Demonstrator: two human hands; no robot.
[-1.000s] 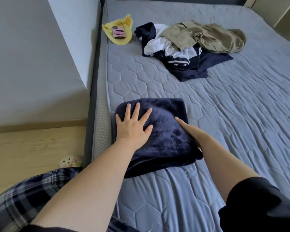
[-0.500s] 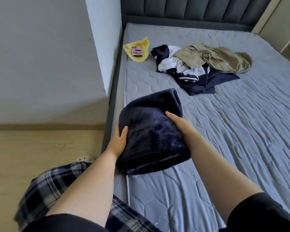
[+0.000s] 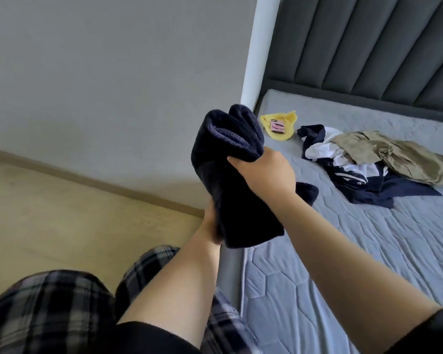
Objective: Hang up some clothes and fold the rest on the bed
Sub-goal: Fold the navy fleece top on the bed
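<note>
Right grip [image 3: 266,172] is clenched over the upper edge of the folded navy fleece [image 3: 228,180], fingers wrapped round its thick layers. Left grip [image 3: 211,223] sits at the bundle's lower edge. Its fingers are hidden behind the cloth, so I cannot tell whether they curl round it or only prop it. The fleece is off the bed [image 3: 343,264], held upright in the air over the mattress edge and close to the white wall corner [image 3: 256,60].

As I judge it, this one piece is done: it is folded into a compact stack and only needs a place to rest. The rest is untouched. Near the headboard [image 3: 368,47] a khaki garment [image 3: 399,154] lies crumpled on top of a navy and white garment [image 3: 363,182], both in one loose heap. Beside them, at the bed's corner, a yellow cloth [image 3: 288,118] lies with a small pink item [image 3: 277,125] on it.

I see no hanger, rail or wardrobe, and nothing hung, so the hanging part looks not yet begun. I would put the task at an early stage, with one fold finished and the heap to sort between hanging and folding.
</note>
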